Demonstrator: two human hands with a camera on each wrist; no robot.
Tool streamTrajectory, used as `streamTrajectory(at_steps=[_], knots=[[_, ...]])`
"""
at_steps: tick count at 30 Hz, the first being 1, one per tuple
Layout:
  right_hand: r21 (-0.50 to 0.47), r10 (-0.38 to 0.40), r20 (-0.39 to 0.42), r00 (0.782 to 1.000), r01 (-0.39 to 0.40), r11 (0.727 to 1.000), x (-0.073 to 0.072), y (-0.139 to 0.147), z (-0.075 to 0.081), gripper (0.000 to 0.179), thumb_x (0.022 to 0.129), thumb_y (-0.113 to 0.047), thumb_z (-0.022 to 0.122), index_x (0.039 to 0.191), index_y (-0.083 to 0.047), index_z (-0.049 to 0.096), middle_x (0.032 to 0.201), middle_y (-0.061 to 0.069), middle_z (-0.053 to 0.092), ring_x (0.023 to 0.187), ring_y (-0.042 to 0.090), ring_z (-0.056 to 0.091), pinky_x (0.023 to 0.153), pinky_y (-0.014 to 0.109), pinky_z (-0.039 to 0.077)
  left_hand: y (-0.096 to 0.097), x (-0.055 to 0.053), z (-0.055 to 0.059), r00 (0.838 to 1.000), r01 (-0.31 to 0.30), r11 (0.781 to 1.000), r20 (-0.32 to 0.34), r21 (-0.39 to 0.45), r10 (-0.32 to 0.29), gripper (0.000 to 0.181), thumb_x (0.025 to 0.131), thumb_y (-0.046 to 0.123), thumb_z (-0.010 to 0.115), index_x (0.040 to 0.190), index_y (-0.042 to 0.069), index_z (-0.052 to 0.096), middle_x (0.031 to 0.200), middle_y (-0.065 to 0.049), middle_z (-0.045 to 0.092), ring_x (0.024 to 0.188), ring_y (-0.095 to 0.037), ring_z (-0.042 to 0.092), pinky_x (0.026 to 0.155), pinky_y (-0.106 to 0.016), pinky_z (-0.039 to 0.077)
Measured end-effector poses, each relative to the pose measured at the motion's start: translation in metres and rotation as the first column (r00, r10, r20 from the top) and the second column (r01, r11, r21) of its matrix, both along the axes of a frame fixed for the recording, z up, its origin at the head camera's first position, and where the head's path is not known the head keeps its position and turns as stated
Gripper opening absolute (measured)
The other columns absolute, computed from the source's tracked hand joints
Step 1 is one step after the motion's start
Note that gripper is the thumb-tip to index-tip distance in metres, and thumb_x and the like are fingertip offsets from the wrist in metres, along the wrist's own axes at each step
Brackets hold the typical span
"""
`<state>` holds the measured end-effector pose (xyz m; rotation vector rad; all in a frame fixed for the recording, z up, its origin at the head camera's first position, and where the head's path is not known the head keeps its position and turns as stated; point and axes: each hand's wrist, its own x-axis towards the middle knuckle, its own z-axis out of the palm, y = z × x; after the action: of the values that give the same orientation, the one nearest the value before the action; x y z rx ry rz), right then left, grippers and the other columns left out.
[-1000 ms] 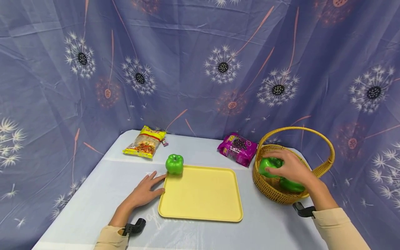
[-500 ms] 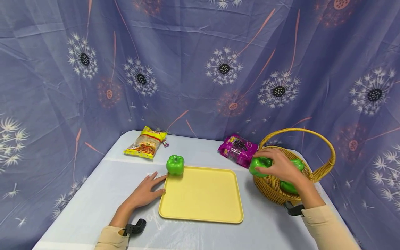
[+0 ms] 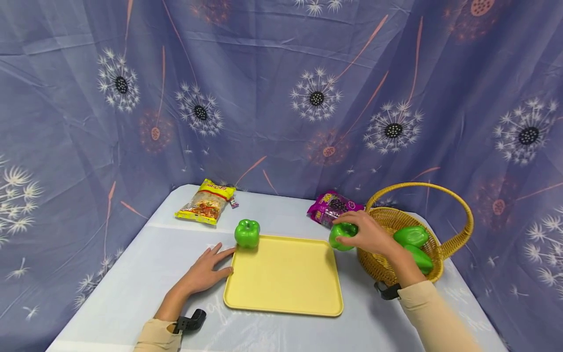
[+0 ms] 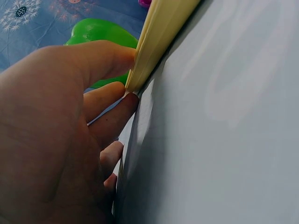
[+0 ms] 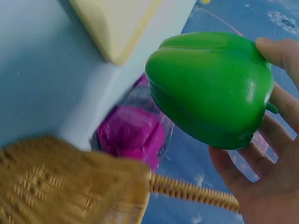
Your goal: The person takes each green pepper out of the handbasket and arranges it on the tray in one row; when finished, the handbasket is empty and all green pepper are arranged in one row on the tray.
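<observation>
My right hand (image 3: 369, 235) grips a green bell pepper (image 3: 340, 237) above the tray's far right corner. In the right wrist view, the fingers and thumb hold that pepper at its stem end. My left hand (image 3: 204, 270) rests on the table with thumb and fingers spread, touching the left edge of a yellow tray (image 3: 283, 278). Another green bell pepper (image 3: 247, 234) sits upright at the tray's far left corner. To the right stands a wicker basket (image 3: 371, 264) with two green peppers (image 3: 411, 236) visible inside; my right forearm partly covers it.
The basket's tall handle (image 3: 422, 185) arches over its opening. A purple bag (image 3: 326, 209) lies behind the right hand, left of the basket. At the back left are a yellow snack bag (image 3: 206, 201) and a tiny packet (image 3: 234, 202). A patterned curtain (image 3: 264, 98) closes off the back.
My right hand has lifted a green bell pepper out of the basket and carried it left to the tray's far right corner. The left hand has stayed at the tray's edge.
</observation>
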<state>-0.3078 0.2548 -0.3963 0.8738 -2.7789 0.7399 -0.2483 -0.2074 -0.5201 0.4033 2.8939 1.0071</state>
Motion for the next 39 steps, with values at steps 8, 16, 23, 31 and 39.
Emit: streamTrajectory(at_steps=[8, 16, 23, 31, 39], knots=[[-0.015, 0.074, -0.009, 0.997, -0.074, 0.997, -0.012, -0.028, -0.01, 0.038, 0.079, -0.035, 0.079, 0.115, -0.024, 0.07, 0.12, -0.004, 0.063, 0.109, 0.023, 0.052, 0.088, 0.047, 0.044, 0.0, -0.001, 0.003, 1.0, 0.01, 1.0, 0.003, 0.0, -0.01, 0.059, 0.091, 0.044, 0.062, 0.144, 0.023, 0.048, 0.152, -0.024, 0.026, 0.138, -0.052, 0.013, 0.107, -0.068, 0.014], [-0.096, 0.109, 0.024, 0.994, -0.107, 0.99, -0.025, -0.059, -0.023, 0.041, 0.079, -0.037, 0.079, 0.117, -0.023, 0.069, 0.12, -0.006, 0.063, 0.114, 0.022, 0.052, 0.09, 0.045, 0.046, 0.0, -0.002, 0.004, 1.0, 0.012, 1.0, -0.001, -0.009, -0.012, 0.058, 0.092, 0.044, 0.061, 0.145, 0.024, 0.047, 0.153, -0.023, 0.026, 0.138, -0.051, 0.013, 0.108, -0.067, 0.014], [-0.129, 0.15, 0.057, 0.987, -0.142, 0.981, -0.037, -0.081, -0.029, 0.038, 0.078, -0.035, 0.08, 0.113, -0.023, 0.07, 0.113, -0.01, 0.064, 0.105, 0.012, 0.056, 0.085, 0.036, 0.05, -0.001, -0.002, 0.004, 1.0, 0.006, 1.0, -0.006, -0.008, -0.006, 0.058, 0.092, 0.044, 0.061, 0.144, 0.023, 0.047, 0.153, -0.023, 0.026, 0.138, -0.052, 0.013, 0.107, -0.068, 0.015], [-0.105, 0.171, 0.056, 0.984, -0.164, 0.981, -0.04, -0.108, -0.035, 0.036, 0.08, -0.033, 0.079, 0.114, -0.024, 0.07, 0.113, -0.01, 0.064, 0.106, 0.013, 0.054, 0.088, 0.036, 0.046, -0.003, -0.003, 0.003, 1.0, 0.006, 1.0, -0.021, -0.015, -0.006, 0.059, 0.092, 0.046, 0.061, 0.144, 0.024, 0.047, 0.153, -0.023, 0.026, 0.138, -0.052, 0.014, 0.107, -0.068, 0.015], [-0.018, 0.126, 0.055, 0.99, -0.125, 0.992, -0.038, -0.135, -0.044, 0.039, 0.079, -0.039, 0.078, 0.115, -0.025, 0.069, 0.114, -0.011, 0.063, 0.102, 0.011, 0.051, 0.081, 0.03, 0.048, -0.003, 0.0, 0.002, 1.0, -0.001, 1.0, -0.008, -0.006, 0.001, 0.058, 0.091, 0.044, 0.062, 0.144, 0.023, 0.048, 0.152, -0.023, 0.026, 0.138, -0.05, 0.013, 0.108, -0.066, 0.015]])
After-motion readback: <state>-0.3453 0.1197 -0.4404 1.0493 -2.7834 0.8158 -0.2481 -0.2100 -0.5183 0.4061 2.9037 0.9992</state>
